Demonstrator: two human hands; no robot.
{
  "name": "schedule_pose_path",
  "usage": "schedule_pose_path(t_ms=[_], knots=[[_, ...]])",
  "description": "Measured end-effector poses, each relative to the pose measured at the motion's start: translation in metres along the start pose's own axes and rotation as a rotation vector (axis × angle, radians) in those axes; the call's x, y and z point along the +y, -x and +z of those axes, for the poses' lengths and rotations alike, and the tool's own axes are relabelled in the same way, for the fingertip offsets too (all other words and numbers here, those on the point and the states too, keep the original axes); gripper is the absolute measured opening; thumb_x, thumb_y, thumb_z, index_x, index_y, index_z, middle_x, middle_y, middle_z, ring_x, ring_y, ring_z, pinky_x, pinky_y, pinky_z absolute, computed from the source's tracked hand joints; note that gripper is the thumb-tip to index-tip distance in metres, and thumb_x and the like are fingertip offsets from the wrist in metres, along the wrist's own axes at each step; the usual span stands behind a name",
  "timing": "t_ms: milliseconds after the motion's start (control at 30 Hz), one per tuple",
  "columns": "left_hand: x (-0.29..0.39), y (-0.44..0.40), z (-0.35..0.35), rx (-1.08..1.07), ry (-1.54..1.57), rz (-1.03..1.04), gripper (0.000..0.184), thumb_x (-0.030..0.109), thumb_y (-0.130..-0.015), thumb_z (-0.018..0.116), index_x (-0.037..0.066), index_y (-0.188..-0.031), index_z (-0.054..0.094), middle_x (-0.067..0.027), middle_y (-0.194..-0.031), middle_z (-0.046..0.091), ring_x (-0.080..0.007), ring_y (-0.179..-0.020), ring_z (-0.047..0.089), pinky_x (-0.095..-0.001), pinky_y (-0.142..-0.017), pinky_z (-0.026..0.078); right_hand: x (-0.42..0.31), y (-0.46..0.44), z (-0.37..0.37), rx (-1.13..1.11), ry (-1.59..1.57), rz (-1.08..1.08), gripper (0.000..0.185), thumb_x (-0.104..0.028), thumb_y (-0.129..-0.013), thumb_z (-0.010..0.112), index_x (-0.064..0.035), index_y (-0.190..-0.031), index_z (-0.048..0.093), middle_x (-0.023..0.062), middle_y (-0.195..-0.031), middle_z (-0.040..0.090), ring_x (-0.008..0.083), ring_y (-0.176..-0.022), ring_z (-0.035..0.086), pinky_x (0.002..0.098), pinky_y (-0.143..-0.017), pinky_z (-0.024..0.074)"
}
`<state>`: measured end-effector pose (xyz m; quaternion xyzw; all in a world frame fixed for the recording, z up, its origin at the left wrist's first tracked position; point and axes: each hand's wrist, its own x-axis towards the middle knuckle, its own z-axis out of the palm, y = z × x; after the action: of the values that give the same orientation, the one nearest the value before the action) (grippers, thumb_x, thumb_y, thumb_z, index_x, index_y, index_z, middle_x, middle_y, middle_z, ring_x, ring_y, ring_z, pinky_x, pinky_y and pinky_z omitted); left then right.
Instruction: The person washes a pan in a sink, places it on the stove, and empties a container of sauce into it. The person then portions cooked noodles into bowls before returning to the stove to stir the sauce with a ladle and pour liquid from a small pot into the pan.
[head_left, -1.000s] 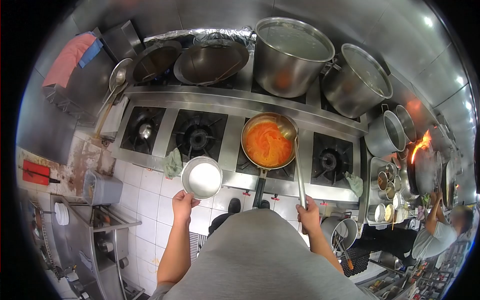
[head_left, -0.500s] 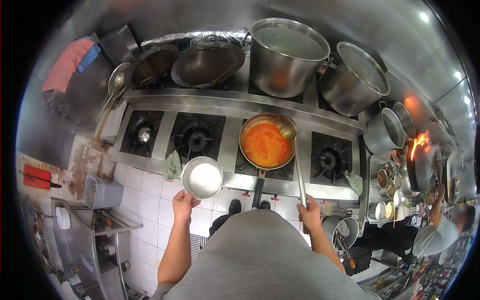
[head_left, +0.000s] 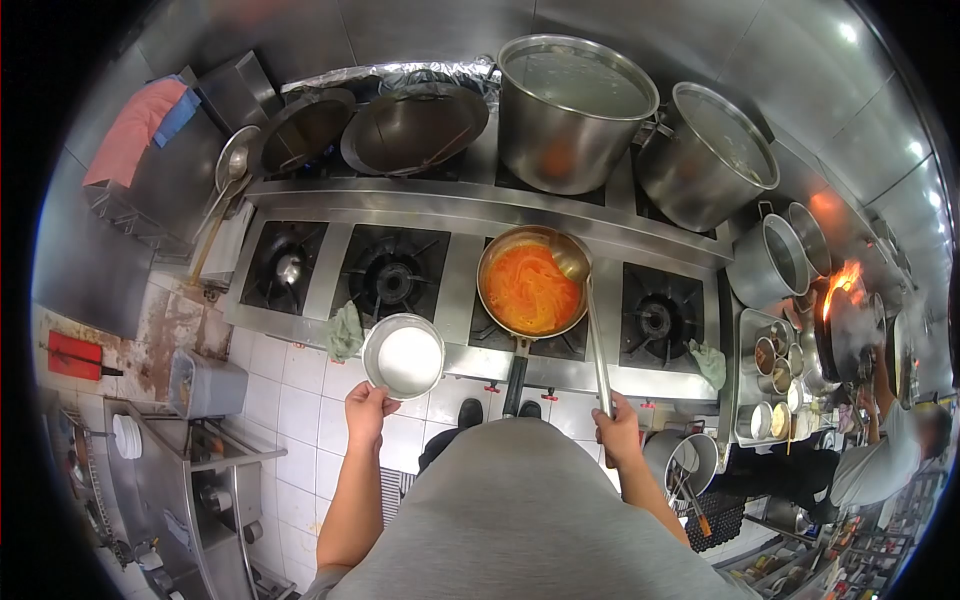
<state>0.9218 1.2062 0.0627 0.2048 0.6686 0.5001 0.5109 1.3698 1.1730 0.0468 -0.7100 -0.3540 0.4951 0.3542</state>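
Observation:
My left hand (head_left: 367, 411) is closed on the near rim of a round metal pot (head_left: 404, 356) with white contents, held in front of the stove's edge. Closed round the handle of a long ladle (head_left: 598, 345) is my right hand (head_left: 617, 425). The ladle's bowl lies inside the right side of a frying pan (head_left: 533, 282), in orange-red sauce with pale swirls. That pan sits on a burner, its dark handle pointing towards me with no hand on it.
Two tall stockpots (head_left: 578, 115) and two woks (head_left: 415, 130) stand on the back ledge. Bare burners (head_left: 392, 277) flank the pan. At the right, a co-worker (head_left: 880, 460) stands by a flaming wok (head_left: 845, 310). A grey bin (head_left: 207, 383) is at the left.
The ladle's bowl has shifted slightly within the pan, and the sauce's swirls have changed. The view has moved a little. The co-worker's arms have moved, while my left hand and its pot stay nearly still.

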Motion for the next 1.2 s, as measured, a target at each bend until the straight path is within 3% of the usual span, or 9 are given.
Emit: schedule_pose_path(t_ms=[100, 167, 467, 1200], knots=[[-0.001, 0.000, -0.001, 0.001, 0.000, -0.003, 0.014, 0.006, -0.092, 0.059, 0.004, -0.079, 0.059, -0.0058, -0.072, 0.064, -0.0124, -0.060, 0.063, -0.0282, -0.063, 0.060, 0.004, -0.001, 0.000, -0.008, 0.030, -0.012, 0.048, 0.000, -0.089, 0.065, 0.0020, -0.135, 0.052, 0.0018, -0.066, 0.055, 0.0091, -0.046, 0.048, 0.0267, -0.040, 0.0387], [-0.002, 0.000, -0.002, 0.001, -0.006, -0.005, 0.014, 0.006, -0.092, 0.059, 0.005, -0.078, 0.058, -0.0057, -0.072, 0.064, -0.0124, -0.060, 0.063, -0.0282, -0.062, 0.060, 0.001, 0.001, -0.001, -0.009, 0.033, 0.011, 0.051, -0.007, -0.086, 0.068, -0.0005, -0.135, 0.055, 0.0053, -0.065, 0.059, 0.0127, -0.049, 0.055, 0.0301, -0.046, 0.0442], [-0.002, 0.001, 0.002, 0.006, 0.001, -0.005, 0.016, 0.007, -0.092, 0.061, 0.006, -0.077, 0.057, -0.0053, -0.073, 0.065, -0.0124, -0.060, 0.063, -0.0283, -0.063, 0.060, 0.008, 0.000, -0.001, -0.002, 0.042, 0.001, 0.050, -0.008, -0.087, 0.068, 0.0002, -0.134, 0.054, 0.0062, -0.067, 0.060, 0.0128, -0.050, 0.055, 0.0301, -0.046, 0.0444], [0.000, -0.002, 0.005, -0.003, -0.002, -0.006, 0.014, 0.007, -0.090, 0.061, 0.008, -0.077, 0.056, -0.0044, -0.070, 0.063, -0.0130, -0.060, 0.063, -0.0289, -0.062, 0.060, -0.002, 0.007, 0.003, -0.004, -0.004, 0.032, 0.046, 0.000, -0.089, 0.065, 0.0007, -0.134, 0.052, 0.0021, -0.067, 0.056, 0.0095, -0.047, 0.049, 0.0270, -0.042, 0.0394]])
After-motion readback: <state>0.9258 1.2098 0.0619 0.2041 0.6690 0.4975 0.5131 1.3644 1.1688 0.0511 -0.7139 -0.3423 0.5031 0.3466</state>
